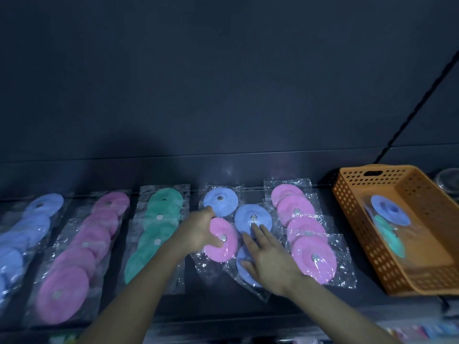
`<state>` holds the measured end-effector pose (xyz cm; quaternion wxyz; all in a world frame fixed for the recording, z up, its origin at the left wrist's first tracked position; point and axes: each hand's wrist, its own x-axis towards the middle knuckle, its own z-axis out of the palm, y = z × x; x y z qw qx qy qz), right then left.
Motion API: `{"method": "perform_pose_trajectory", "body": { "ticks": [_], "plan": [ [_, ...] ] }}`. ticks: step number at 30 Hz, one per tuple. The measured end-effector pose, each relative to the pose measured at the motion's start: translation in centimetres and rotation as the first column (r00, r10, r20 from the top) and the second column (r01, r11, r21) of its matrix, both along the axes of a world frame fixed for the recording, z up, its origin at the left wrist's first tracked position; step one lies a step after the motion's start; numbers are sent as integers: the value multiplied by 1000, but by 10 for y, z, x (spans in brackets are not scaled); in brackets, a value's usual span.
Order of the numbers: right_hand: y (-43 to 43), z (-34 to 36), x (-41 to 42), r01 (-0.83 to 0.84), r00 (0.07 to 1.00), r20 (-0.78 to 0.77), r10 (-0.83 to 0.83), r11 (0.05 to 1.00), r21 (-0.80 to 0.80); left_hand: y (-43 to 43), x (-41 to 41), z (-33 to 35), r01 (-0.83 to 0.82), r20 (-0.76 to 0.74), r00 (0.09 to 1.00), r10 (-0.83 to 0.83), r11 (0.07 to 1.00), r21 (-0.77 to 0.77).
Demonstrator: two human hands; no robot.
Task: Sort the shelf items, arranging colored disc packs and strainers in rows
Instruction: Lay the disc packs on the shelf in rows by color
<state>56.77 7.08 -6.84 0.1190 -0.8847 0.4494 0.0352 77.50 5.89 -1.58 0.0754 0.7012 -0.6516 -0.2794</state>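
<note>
Left hand (198, 232) pinches pink disc pack (221, 240) mid-shelf, at its left edge; right hand (269, 260) spread flat on blue disc pack (246, 214) just right; packs likely light, floppy, film slippery; take bag edge.

Person, seen from the head camera: two forearms, bare along all their visible length up to the wrists. Left hand (196, 232) and right hand (270, 259) bare, with slender fingers. Dim bluish light; finer detail not discernible.
</note>
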Motion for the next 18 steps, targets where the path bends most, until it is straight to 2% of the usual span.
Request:
{"method": "perform_pose_trajectory", "body": {
  "ticks": [4,7,9,11,12,15,16,18],
  "plan": [
    [6,1,-5,77,990,122,-73,997,-30,7,13,26,-42,3,999,43,981,-192],
    [12,15,-16,192,937,300,-179,981,-15,13,17,49,-125,-86,991,105,956,-266],
    [16,27,-28,298,847,462,-263,955,-3,15,5,60,-122,-220,973,63,956,-265],
    [21,36,-41,428,682,634,-365,902,59,16,-20,63,-77,-396,918,-14,974,-213],
    [24,38,-49,485,581,691,-430,865,130,17,-36,61,-31,-440,896,-60,980,-196],
    [33,43,-73,548,355,699,-621,744,382,15,-81,43,111,-487,857,-169,983,-145],
    [36,42,-82,553,323,685,-653,718,423,13,-95,35,145,-493,850,-188,982,-125],
    [42,39,-100,604,329,652,-683,683,411,9,-121,20,186,-501,840,-207,978,-92]
  ]
}}
